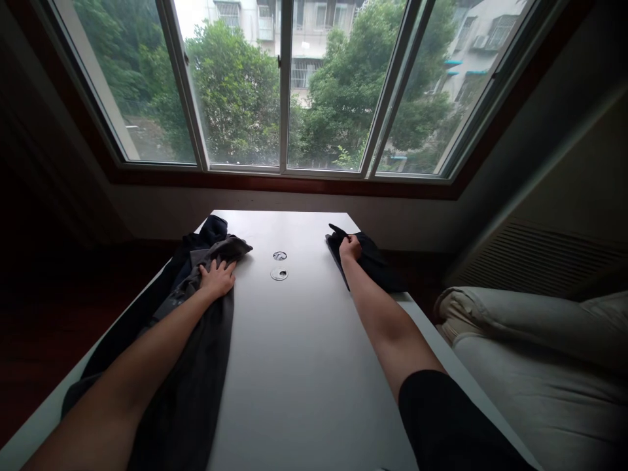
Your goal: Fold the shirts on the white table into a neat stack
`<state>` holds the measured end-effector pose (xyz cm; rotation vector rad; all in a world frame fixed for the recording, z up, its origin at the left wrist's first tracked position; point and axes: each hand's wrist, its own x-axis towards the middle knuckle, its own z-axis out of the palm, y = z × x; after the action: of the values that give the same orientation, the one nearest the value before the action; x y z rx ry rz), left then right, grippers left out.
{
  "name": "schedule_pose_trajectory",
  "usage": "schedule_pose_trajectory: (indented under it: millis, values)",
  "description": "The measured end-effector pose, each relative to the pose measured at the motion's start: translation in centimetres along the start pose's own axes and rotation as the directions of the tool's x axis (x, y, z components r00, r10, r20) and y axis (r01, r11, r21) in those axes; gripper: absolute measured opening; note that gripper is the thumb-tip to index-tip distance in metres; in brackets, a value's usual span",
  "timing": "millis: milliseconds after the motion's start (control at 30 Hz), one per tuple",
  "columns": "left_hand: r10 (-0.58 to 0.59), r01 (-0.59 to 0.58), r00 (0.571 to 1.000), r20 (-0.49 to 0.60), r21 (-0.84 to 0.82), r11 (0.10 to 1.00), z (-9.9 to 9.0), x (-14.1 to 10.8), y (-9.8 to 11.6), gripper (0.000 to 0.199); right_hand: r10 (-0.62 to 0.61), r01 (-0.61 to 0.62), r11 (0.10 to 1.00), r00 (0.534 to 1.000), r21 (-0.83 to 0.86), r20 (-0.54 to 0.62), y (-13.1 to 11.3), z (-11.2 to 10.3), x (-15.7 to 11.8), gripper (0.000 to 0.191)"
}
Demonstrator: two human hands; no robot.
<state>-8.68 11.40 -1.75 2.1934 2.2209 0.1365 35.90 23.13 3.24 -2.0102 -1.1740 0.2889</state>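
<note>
My left hand (217, 280) rests with spread fingers on a heap of dark clothing. The uppermost piece is a dark grey garment (203, 353) that runs along the left side of the white table (289, 373). Navy cloth (212, 229) shows at the heap's far end, partly under the grey piece. Across the table, my right hand (350, 248) is closed on the edge of a black folded garment (380, 265), pinching a raised flap of it. That garment lies at the table's far right edge and overhangs it. What kinds of garments these are I cannot tell.
Two round fittings (279, 273) sit in the tabletop between my hands. A light-coloured sofa (540, 366) stands along the right side. Behind the table is a wall with a wide window (284, 173), trees and buildings outside. The floor at left is dark.
</note>
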Motion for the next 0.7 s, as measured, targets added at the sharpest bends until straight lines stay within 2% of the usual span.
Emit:
schedule_pose_trajectory:
  millis: [67, 100, 133, 167, 200, 233, 267, 333, 367, 400, 433, 467, 500, 533, 567, 600, 633, 700]
  values:
    - [-0.001, 0.001, 1.000, -0.002, -0.037, 0.999, 0.0, 0.3, -0.1, 0.061, -0.083, 0.086, 0.987, 0.996, 0.138, -0.022, -2.2, -0.9, -1.0, 0.045]
    - [-0.009, 0.008, 1.000, -0.004, -0.068, 0.998, -0.2, 0.5, -0.2, 0.059, -0.161, 0.162, 0.948, 0.987, 0.275, -0.027, -3.3, -1.3, -1.9, 0.042]
    - [-0.020, 0.018, 1.000, -0.013, -0.108, 0.994, -0.6, 0.7, -0.2, 0.056, -0.257, 0.240, 0.867, 0.966, 0.436, -0.020, -4.4, -1.9, -3.1, 0.039]
    - [-0.033, 0.027, 0.999, -0.036, -0.153, 0.988, -1.1, 1.1, -0.3, 0.053, -0.364, 0.290, 0.762, 0.931, 0.579, 0.012, -5.3, -2.4, -4.6, 0.036]
    - [-0.045, 0.028, 0.996, -0.079, -0.200, 0.979, -1.7, 1.4, -0.4, 0.050, -0.475, 0.301, 0.662, 0.877, 0.686, 0.074, -6.1, -3.1, -6.3, 0.033]
    - [-0.048, 0.013, 0.989, -0.138, -0.242, 0.970, -2.4, 1.7, -0.3, 0.048, -0.587, 0.279, 0.586, 0.794, 0.761, 0.160, -6.7, -4.0, -8.2, 0.030]
    - [-0.033, -0.022, 0.980, -0.196, -0.275, 0.961, -3.0, 1.8, -0.2, 0.048, -0.691, 0.243, 0.538, 0.676, 0.808, 0.257, -7.2, -4.9, -10.1, 0.028]
    - [0.032, -0.125, 0.961, -0.273, -0.330, 0.936, -3.7, 1.6, 0.4, 0.049, -0.835, 0.168, 0.499, 0.358, 0.850, 0.418, -7.7, -7.0, -13.8, 0.030]
    - [0.072, -0.174, 0.959, -0.274, -0.365, 0.915, -3.8, 1.1, 0.9, 0.050, -0.860, 0.141, 0.507, 0.141, 0.850, 0.490, -7.8, -8.0, -15.4, 0.032]
    - [0.115, -0.211, 0.962, -0.248, -0.409, 0.888, -3.7, 0.3, 1.6, 0.051, -0.837, 0.128, 0.526, -0.097, 0.841, 0.539, -7.9, -8.9, -16.7, 0.034]
    - [0.159, -0.235, 0.967, -0.199, -0.454, 0.859, -3.3, -0.8, 2.4, 0.052, -0.775, 0.132, 0.545, -0.299, 0.828, 0.557, -7.8, -9.4, -17.7, 0.035]
    - [0.205, -0.248, 0.969, -0.142, -0.494, 0.834, -2.9, -2.3, 3.3, 0.052, -0.706, 0.147, 0.558, -0.433, 0.817, 0.560, -7.7, -9.7, -18.4, 0.037]
    - [0.259, -0.266, 0.962, -0.088, -0.517, 0.814, -2.4, -4.0, 4.2, 0.051, -0.667, 0.168, 0.562, -0.487, 0.810, 0.564, -7.5, -9.5, -18.8, 0.038]
    - [0.322, -0.299, 0.945, -0.046, -0.517, 0.802, -1.9, -6.0, 5.2, 0.051, -0.673, 0.187, 0.563, -0.462, 0.805, 0.578, -7.2, -9.0, -18.8, 0.039]
    - [0.384, -0.348, 0.923, -0.032, -0.494, 0.796, -1.5, -8.1, 6.2, 0.051, -0.712, 0.198, 0.569, -0.367, 0.798, 0.598, -6.8, -8.1, -18.6, 0.039]
    - [0.432, -0.396, 0.901, -0.031, -0.461, 0.794, -1.3, -10.2, 7.1, 0.052, -0.755, 0.205, 0.582, -0.223, 0.787, 0.617, -6.3, -6.9, -18.0, 0.038]
    - [0.463, -0.426, 0.886, -0.020, -0.429, 0.796, -1.2, -12.3, 7.9, 0.053, -0.776, 0.204, 0.606, -0.059, 0.769, 0.627, -5.8, -5.6, -17.1, 0.037]
    - [0.501, -0.447, 0.864, 0.042, -0.390, 0.805, -1.7, -16.1, 9.3, 0.057, -0.732, 0.209, 0.679, 0.268, 0.704, 0.627, -4.5, -2.8, -15.0, 0.034]
